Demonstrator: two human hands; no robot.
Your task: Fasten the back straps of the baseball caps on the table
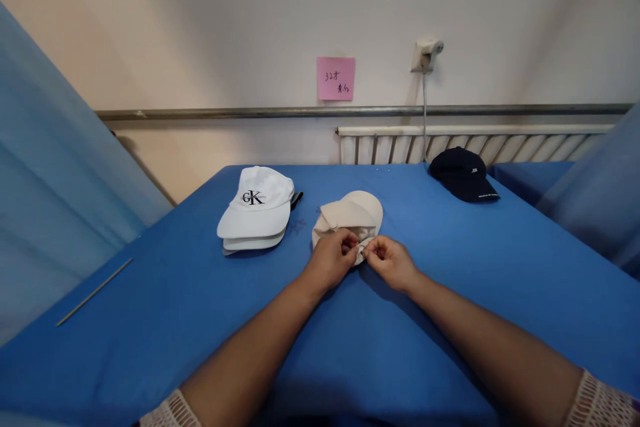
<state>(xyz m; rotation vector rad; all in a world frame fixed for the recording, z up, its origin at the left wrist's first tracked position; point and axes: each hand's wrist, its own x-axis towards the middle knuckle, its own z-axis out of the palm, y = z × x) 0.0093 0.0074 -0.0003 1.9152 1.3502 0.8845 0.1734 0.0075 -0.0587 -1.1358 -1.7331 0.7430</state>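
A beige baseball cap (pixel 350 213) lies in the middle of the blue-covered table, its brim pointing away from me. At its near edge is the back strap with a small metal buckle (pixel 360 254). My left hand (pixel 334 255) is closed on the cap's back edge, left of the buckle. On the buckle's right side, my right hand (pixel 390 261) pinches the strap end between thumb and fingertips. The fingers partly hide the strap, so how far it runs through the buckle cannot be made out.
White caps (pixel 257 210) with a black logo sit stacked at left. A dark cap (pixel 463 173) rests at the back right. A thin stick (pixel 95 292) lies near the left edge of the blue cover (pixel 200 320). Curtains hang on both sides; a radiator (pixel 390 147) stands behind.
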